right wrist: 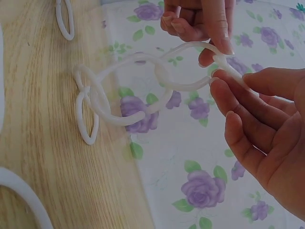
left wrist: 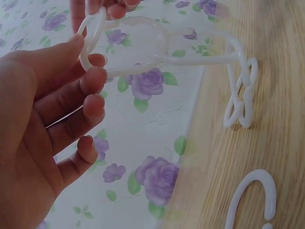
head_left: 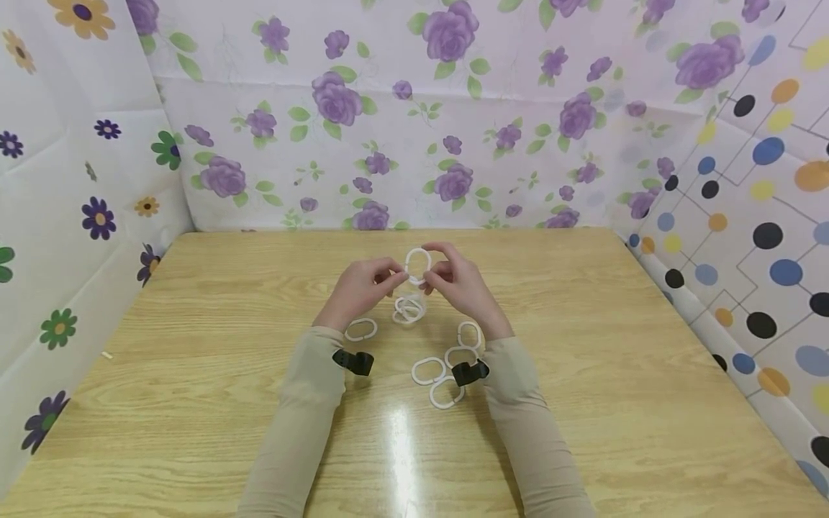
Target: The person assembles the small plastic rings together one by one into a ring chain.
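Both hands meet over the far middle of the table at a white oval plastic ring [head_left: 417,250] with a small gap, the top link of a chain. My left hand [head_left: 365,288] pinches its left side between thumb and forefinger, the other fingers loosely bent in the left wrist view. On the other side, the right hand [head_left: 461,284] grips the ring between thumb and fingers. From it hang more linked rings [left wrist: 202,60], and the lowest links [right wrist: 87,121] gather on the wooden table. In the right wrist view, fingertips partly cover the top ring.
One loose white ring [head_left: 360,321] lies beside the left wrist. Several more rings [head_left: 415,368] lie near the right wrist, close together. Black straps [head_left: 354,362] sit on both sleeves. Flowered sheeting [head_left: 401,144] stands behind the wooden table [head_left: 207,374]; patterned sheets flank it.
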Demonstrator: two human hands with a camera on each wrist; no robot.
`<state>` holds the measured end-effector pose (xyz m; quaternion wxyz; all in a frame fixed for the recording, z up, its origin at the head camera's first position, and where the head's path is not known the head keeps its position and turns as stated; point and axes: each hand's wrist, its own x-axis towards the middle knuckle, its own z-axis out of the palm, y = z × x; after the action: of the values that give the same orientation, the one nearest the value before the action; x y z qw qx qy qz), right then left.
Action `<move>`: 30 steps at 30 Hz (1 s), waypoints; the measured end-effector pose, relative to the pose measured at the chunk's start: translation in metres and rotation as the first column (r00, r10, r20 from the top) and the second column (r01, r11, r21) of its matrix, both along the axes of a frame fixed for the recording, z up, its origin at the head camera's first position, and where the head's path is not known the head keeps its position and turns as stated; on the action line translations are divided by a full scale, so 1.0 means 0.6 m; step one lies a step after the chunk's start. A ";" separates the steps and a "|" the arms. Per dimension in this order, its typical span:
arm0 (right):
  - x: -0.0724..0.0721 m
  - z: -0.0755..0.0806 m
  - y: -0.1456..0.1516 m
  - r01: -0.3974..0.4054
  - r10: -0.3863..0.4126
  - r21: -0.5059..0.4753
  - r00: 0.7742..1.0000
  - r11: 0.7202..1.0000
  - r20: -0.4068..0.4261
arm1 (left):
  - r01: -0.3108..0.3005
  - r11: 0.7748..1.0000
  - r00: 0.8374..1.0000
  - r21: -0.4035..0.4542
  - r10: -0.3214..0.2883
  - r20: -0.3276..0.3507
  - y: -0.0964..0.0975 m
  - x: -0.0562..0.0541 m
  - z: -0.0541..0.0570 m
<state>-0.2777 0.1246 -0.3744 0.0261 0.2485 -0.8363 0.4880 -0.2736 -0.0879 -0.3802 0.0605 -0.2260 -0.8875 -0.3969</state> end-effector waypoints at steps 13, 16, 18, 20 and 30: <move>0.001 0.002 -0.003 -0.007 0.007 -0.012 1.000 1.000 0.010 | -0.010 1.000 0.999 0.006 0.010 0.036 0.001 0.001 0.002; 0.002 0.003 -0.003 -0.004 0.004 -0.020 1.000 1.000 0.018 | -0.012 1.000 0.999 0.018 0.011 0.043 0.001 0.002 0.004; 0.002 0.002 -0.004 -0.005 0.005 -0.024 1.000 1.000 0.018 | -0.016 1.000 0.999 0.026 0.014 0.045 0.000 0.003 0.005; 0.003 0.002 -0.004 -0.007 0.007 -0.023 1.000 1.000 0.013 | -0.020 0.999 0.999 0.031 0.019 0.041 0.000 0.003 0.006; 0.005 0.003 -0.011 -0.016 0.016 0.016 1.000 1.000 -0.014 | -0.027 0.999 0.999 0.035 0.027 0.023 -0.005 0.001 0.008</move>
<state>-0.2747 0.1181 -0.3728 0.0264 0.2589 -0.8379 0.4798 -0.2730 -0.0909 -0.3753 0.0599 -0.2085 -0.8840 -0.4141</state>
